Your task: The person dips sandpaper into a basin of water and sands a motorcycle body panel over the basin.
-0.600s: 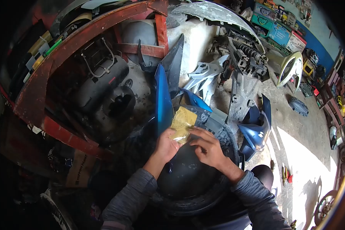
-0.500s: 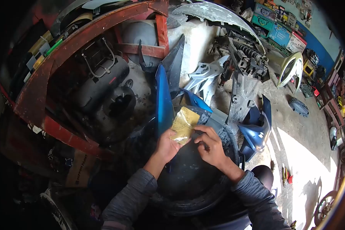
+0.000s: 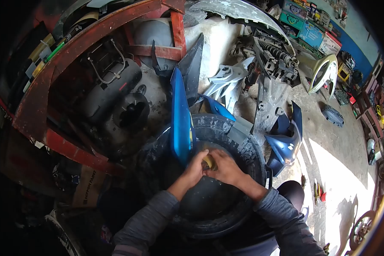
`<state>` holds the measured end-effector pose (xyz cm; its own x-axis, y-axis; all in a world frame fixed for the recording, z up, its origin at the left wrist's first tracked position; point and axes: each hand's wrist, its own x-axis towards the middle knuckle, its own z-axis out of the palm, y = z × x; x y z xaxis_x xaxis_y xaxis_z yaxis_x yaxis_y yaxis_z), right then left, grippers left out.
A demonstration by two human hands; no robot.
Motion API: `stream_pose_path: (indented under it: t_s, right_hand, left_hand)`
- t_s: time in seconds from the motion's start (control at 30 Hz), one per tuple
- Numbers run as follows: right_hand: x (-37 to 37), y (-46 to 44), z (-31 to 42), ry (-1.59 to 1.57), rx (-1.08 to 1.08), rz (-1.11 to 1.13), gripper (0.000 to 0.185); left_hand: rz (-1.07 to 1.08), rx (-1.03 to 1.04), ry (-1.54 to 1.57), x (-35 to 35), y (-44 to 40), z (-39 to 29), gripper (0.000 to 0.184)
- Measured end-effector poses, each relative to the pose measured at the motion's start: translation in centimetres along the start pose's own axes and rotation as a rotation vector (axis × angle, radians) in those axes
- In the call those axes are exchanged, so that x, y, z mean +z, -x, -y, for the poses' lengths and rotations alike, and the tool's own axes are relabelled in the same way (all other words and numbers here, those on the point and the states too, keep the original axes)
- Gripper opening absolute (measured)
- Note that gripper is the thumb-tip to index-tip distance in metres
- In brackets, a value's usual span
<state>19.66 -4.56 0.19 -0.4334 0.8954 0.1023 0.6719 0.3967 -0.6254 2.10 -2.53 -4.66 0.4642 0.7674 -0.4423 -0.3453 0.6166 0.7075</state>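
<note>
Over the black tub (image 3: 257, 158), which holds dark liquid, both my hands are close together. Between them is a yellow-brown piece of sandpaper (image 3: 208, 161), bent into a curve and mostly covered by fingers. My left hand (image 3: 192, 172) grips it from the left, thumb on top. My right hand (image 3: 224, 169) closes over it from the right, fingers curled. A long blue plastic panel (image 3: 181, 117) stands upright at the tub's left side, just beyond my left hand, its lower end inside the rim.
A red metal frame (image 3: 68, 147) curves along the left, with a black tank (image 3: 111, 91) inside it. Beyond the tub lie silver-grey fairing pieces (image 3: 230, 81) and a smaller blue panel (image 3: 217, 107). Another blue fairing (image 3: 283, 145) rests on the floor at right.
The sandpaper, spread flat before, is now bent and mostly hidden between my hands. Both hands have moved lower and come together over the tub.
</note>
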Motion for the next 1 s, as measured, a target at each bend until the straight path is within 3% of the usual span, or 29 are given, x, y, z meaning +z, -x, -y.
stream_pose_path:
  t_s: [0.03, 0.1, 0.17, 0.27, 0.37, 0.43, 0.53, 0.6, 0.67, 0.7, 0.77, 0.83, 0.9, 0.93, 1.0]
  right_hand:
    - [0.7, 0.2, -0.4, -0.137, 0.18, 0.115, 0.059]
    - [3.4, 0.2, -3.2, -0.24, 0.272, 0.103, 0.052]
    - [5.8, 0.4, -5.7, -0.343, 0.364, 0.09, 0.045]
    - [7.8, 1.3, -8.1, -0.412, 0.602, 0.052, 0.027]
    - [9.8, 1.7, -10.8, -0.44, 0.764, 0.242, 0.034]
    - [10.5, 2.7, -10.2, -0.372, 0.655, 0.151, 0.038]
    - [13.9, 3.6, -12.9, -0.255, 0.491, 0.049, 0.046]
    - [14.2, 3.6, -14.3, -0.205, 0.441, 0.041, 0.049]
    - [12.2, 2.3, -14.4, -0.257, 0.715, 0.308, 0.052]
    - [12.6, 2.6, -16.0, -0.259, 0.714, 0.308, 0.052]
    - [14.3, 2.8, -20.4, -0.064, 0.679, -0.029, 0.054]
    - [12.9, 2.2, -18.0, -0.205, 0.764, -0.076, 0.051]
    - [11.8, 2.0, -15.5, -0.346, 0.848, -0.119, 0.05]
    - [11.5, 1.9, -14.8, -0.416, 0.837, -0.059, 0.046]
    - [11.3, 1.8, -14.6, -0.484, 0.82, 0.002, 0.042]
  left_hand:
    - [-0.002, -0.003, 0.002, -0.6, -0.5, 1.4, 0.046]
    - [-0.175, -0.158, -0.006, -0.7, -0.9, 3.9, 0.053]
    - [-0.202, -0.21, 0.016, -0.9, -0.6, 6.2, 0.056]
    - [-0.199, -0.166, -0.168, -2.8, -1.1, 10.2, 0.043]
    - [-0.269, -0.206, -0.285, -3.8, -1.1, 12.5, 0.039]
    - [-0.287, -0.245, -0.267, -5.6, -1.5, 14.6, 0.032]
    - [-0.309, -0.171, -0.442, -6.7, -1.5, 16.0, 0.028]
    - [-0.35, 0.004, -0.589, -7.0, -1.4, 16.5, 0.024]
    - [-0.371, 0.08, -0.767, -7.2, -1.7, 16.5, 0.022]
    - [-0.388, 0.16, -0.944, -7.2, -1.8, 16.3, 0.021]
    - [-0.365, 0.212, -0.808, -5.0, -0.6, 13.2, 0.024]
    - [-0.337, 0.258, -0.672, -3.1, 0.6, 9.9, 0.027]
    - [-0.514, 0.555, -0.842, -2.5, 1.7, 7.3, 0.03]
    - [-0.517, 0.558, -0.84, -2.0, 2.7, 5.9, 0.03]
    - [-0.778, 0.575, -0.897, -1.4, 4.6, 3.8, 0.036]
